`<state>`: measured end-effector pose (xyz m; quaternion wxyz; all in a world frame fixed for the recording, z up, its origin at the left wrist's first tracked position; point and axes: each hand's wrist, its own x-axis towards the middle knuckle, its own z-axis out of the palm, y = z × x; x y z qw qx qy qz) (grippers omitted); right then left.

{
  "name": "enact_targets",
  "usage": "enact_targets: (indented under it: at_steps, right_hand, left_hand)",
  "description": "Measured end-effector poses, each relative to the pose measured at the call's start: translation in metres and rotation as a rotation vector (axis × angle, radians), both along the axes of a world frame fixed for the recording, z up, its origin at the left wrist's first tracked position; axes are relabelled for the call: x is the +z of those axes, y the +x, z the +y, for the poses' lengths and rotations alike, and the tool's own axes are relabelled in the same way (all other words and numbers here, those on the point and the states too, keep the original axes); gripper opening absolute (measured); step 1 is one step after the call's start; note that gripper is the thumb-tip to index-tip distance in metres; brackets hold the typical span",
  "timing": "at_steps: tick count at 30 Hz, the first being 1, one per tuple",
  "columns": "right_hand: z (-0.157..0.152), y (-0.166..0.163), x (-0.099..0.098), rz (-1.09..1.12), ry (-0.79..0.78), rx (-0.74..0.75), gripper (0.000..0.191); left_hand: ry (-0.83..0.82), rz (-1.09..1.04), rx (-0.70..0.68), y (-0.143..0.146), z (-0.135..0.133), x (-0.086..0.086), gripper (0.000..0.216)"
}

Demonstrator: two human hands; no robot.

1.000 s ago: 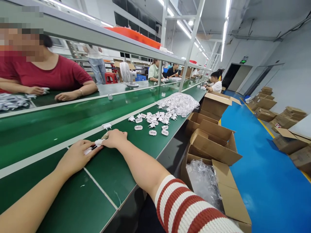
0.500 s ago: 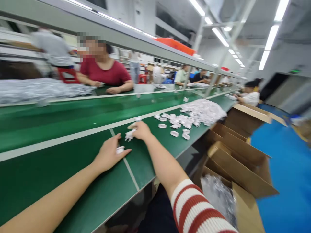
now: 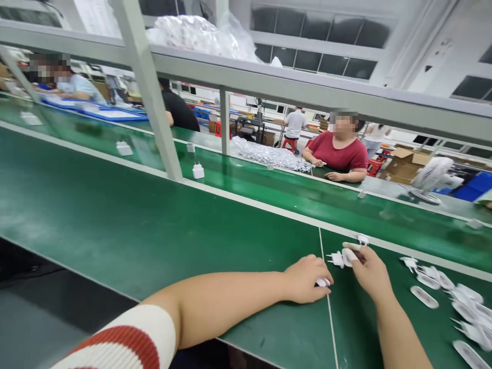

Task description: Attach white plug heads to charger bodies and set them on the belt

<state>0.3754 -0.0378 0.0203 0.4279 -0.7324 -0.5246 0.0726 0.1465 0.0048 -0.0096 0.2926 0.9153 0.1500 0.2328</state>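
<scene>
My left hand rests on the green bench with its fingers curled round a small white plastic piece, mostly hidden by them. Just right of the thin white line on the bench, my right hand pinches a white oval plug part between thumb and fingers. Its index finger wears a pale finger cover. A white two-pin plug piece points left from beside that part; whether the two are joined I cannot tell. Behind the right fingers sits another small white plug at the belt edge.
Loose white plug parts lie at the right. White chargers stand on the conveyor beyond the pale rail. A metal post and overhead shelf cross ahead. A person in a red top works across the belt.
The view has swung left, so the hands appear farther right. My left fingers, spread around the white piece before, have curled in over it. My right hand still pinches its plug part.
</scene>
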Motion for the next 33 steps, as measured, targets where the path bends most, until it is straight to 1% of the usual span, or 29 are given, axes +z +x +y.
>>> enact_targets:
  at_steps: [2,4,8,11,13,16,20,25,33]
  right_hand:
    - [0.001,0.003,-0.004,0.026,0.009,-0.022,0.047]
    - [0.002,0.006,-0.008,0.025,0.031,-0.052,0.049]
    - [0.0,0.012,-0.009,-0.033,0.021,-0.064,0.048]
    - [-0.002,0.011,-0.006,-0.044,-0.018,-0.06,0.046]
    - [-0.003,0.005,-0.003,-0.025,-0.028,-0.08,0.046]
    - [-0.004,-0.006,0.002,0.031,0.002,-0.113,0.043]
    - [-0.006,-0.018,0.008,0.068,0.061,-0.11,0.04]
    - [-0.007,-0.024,0.012,0.078,0.102,-0.115,0.041]
    - [-0.005,-0.022,0.009,0.066,0.044,-0.057,0.042]
  left_hand:
    - [-0.066,-0.051,-0.044,0.001,0.002,-0.001,0.023]
    - [-0.173,-0.117,-0.043,0.003,0.005,-0.003,0.024]
    - [-0.358,-0.194,0.068,0.006,0.008,-0.007,0.03]
    - [-0.438,-0.2,0.113,0.008,0.01,-0.007,0.033]
    - [-0.435,-0.2,0.109,0.008,0.011,-0.007,0.035]
    - [-0.392,-0.196,0.096,0.007,0.01,-0.007,0.035]
    - [-0.351,-0.194,0.106,0.007,0.008,-0.009,0.032]
    - [-0.288,-0.194,0.066,0.008,0.008,-0.011,0.037]
    - [-0.196,-0.213,0.034,0.007,0.008,-0.014,0.038]
